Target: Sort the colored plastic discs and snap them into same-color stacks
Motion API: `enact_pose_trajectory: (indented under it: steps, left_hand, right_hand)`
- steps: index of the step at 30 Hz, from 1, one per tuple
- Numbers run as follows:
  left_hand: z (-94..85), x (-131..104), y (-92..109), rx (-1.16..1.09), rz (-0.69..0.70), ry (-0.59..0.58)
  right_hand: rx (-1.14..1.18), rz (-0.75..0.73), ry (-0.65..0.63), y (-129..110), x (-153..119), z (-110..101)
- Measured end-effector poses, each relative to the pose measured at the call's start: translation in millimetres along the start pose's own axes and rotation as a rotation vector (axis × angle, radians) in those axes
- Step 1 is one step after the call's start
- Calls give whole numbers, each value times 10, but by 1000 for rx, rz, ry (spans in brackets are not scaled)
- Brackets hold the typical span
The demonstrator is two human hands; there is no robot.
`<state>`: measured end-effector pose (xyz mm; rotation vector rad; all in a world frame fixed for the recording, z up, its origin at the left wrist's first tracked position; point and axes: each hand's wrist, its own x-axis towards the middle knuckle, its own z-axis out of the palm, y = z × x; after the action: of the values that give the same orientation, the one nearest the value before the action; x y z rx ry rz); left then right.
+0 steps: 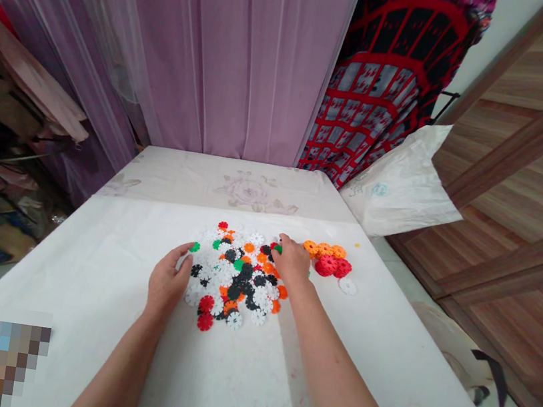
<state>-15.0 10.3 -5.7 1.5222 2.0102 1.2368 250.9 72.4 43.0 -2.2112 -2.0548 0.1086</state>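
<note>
The plastic discs [229,268] lay in one loose, overlapping pile near the middle of the white table [220,385], too heaped to count in full. They were round, flat and notched around the rim, in white, black, orange, red and green, with white the most common. Two red discs [205,312] sat at the near edge of the pile, one at its far edge.

Right of the pile, three clusters of orange discs [324,250] stood side by side, with two clusters of red discs [333,266] just in front and one white disc [347,285] nearest the person. How many each cluster held could not be told.

The left hand [170,280] was at the pile's left edge, partly open, thumb and forefinger apart, with one green disc [195,247] at a fingertip. The right hand [291,260] was over the pile's right side, its fingers bent, with another green disc [278,249] at thumb and forefinger; whether it was gripped could not be told.

Beyond lay one flowered cloth [193,182] with a purple rose. One white bag [399,188] beside the table carried a blue-green mark and faint writing, not readable. Behind hung purple curtains [231,56] and a red, black and grey patterned cloth [380,77].
</note>
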Motion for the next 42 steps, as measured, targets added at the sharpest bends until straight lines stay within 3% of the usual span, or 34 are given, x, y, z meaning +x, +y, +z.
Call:
enact_pose_trajectory:
  steps: [6,10,15,18,21,30,42]
  left_hand:
    - [-1,-1,7,-15,3,7]
    - [-4,-3,18,-11,-17,-2]
    - [-12,0,21,-1,-12,2]
    - [-20,1,30,23,-22,-13]
    - [-24,3,33,47,-25,-17]
    - [-37,8,62,91,-36,-8]
    - [-34,5,41,86,-29,-8]
  right_hand:
    - [33,-26,14,-14,29,20]
    - [149,-65,101,69,-5,37]
    - [379,-164,341,518,-208,98]
    - [517,-143,466,828,-362,164]
    - [596,-112,534,990,-471,260]
    - [518,-219,599,912,-507,420]
    - [474,-194,570,899,-500,440]
